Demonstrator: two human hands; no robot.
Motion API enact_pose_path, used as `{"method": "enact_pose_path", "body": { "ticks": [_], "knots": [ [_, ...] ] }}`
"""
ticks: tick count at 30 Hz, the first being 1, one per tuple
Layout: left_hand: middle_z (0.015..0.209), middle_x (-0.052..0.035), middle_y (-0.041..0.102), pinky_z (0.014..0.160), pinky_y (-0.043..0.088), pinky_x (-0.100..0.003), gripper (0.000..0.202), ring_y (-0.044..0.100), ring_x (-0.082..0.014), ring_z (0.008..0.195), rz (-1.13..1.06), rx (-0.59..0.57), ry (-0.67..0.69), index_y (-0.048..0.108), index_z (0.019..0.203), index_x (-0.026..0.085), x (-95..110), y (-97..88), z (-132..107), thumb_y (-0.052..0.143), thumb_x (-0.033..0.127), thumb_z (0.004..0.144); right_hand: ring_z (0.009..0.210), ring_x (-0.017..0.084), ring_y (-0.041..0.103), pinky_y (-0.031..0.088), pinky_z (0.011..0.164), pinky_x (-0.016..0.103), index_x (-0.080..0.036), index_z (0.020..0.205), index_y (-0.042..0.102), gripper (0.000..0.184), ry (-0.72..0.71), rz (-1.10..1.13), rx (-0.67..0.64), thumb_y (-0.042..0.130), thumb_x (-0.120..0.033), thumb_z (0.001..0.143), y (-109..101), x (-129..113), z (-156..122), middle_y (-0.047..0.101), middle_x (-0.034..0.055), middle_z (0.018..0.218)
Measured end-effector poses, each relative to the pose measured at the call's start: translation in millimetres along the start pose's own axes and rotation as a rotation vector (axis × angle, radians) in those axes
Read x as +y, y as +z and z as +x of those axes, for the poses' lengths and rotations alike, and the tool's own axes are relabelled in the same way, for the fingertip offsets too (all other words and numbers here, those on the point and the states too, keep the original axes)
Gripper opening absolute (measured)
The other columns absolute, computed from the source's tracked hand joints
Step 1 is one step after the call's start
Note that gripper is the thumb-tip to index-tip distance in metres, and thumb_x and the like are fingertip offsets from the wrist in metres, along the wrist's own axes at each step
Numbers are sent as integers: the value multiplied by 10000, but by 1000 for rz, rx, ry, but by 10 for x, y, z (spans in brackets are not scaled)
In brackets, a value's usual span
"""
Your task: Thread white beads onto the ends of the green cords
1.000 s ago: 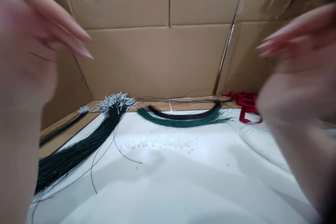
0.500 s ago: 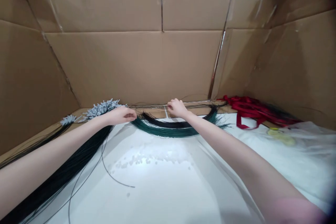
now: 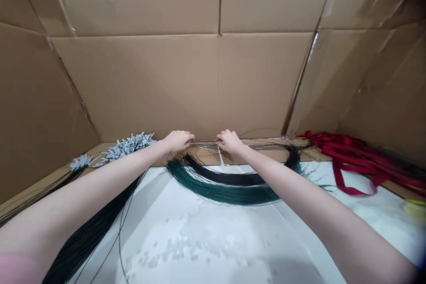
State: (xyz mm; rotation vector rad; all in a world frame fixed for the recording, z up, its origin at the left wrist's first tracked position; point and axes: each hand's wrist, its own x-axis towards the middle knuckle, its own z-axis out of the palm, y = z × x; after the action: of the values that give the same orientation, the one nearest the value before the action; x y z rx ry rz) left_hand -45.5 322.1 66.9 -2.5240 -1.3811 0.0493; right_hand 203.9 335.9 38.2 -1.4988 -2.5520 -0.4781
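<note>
Cardboard walls: plain brown | table: white | curved wire bundle: dark green | inner bundle: black | ribbons: red | wire tips: pale grey-white

Cardboard walls close the bench at the back and on both sides. The curved green-and-black wire bundle lies across the middle, a long dark wire bundle fills the left, and red ribbons crowd the right. The white sheet in front, dotted with small beads, stays open.
</note>
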Motion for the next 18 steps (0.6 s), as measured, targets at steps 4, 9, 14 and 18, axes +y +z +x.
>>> {"method": "enact_pose_path", "body": {
  "ticks": [4, 9, 14, 18],
  "knots": [
    [1167, -101, 644, 857, 549, -411, 289, 650, -211, 976, 24, -1, -33, 600, 1206, 155, -43, 170, 252, 533, 324, 982, 1080, 228, 624, 538, 919, 442, -156, 1218, 606, 297, -32, 25, -1, 590, -324, 973, 102, -18, 201, 613, 100, 1240],
    [1169, -99, 635, 865, 562, -413, 281, 644, -209, 996, 28, -7, -48, 603, 1189, 147, -44, 322, 421, 559, 326, 976, 1089, 230, 620, 529, 930, 448, -155, 1206, 612, 291, -72, 75, -12, 588, -327, 973, 206, -79, 384, 616, 98, 1237],
    [1097, -86, 655, 841, 568, -393, 244, 652, -193, 950, 16, -19, -72, 629, 1109, 135, -50, 415, 484, 567, 328, 973, 1104, 236, 613, 517, 943, 458, -150, 1189, 620, 283, -94, 123, -27, 588, -330, 973, 276, -112, 454, 620, 96, 1226],
    [1060, -79, 663, 836, 564, -389, 242, 654, -188, 926, -14, -1, -58, 633, 1084, 128, -101, 482, 504, 564, 332, 974, 1118, 240, 605, 507, 954, 464, -149, 1176, 626, 274, -109, 159, -44, 586, -329, 973, 309, -148, 447, 624, 93, 1217]
  ]
}}
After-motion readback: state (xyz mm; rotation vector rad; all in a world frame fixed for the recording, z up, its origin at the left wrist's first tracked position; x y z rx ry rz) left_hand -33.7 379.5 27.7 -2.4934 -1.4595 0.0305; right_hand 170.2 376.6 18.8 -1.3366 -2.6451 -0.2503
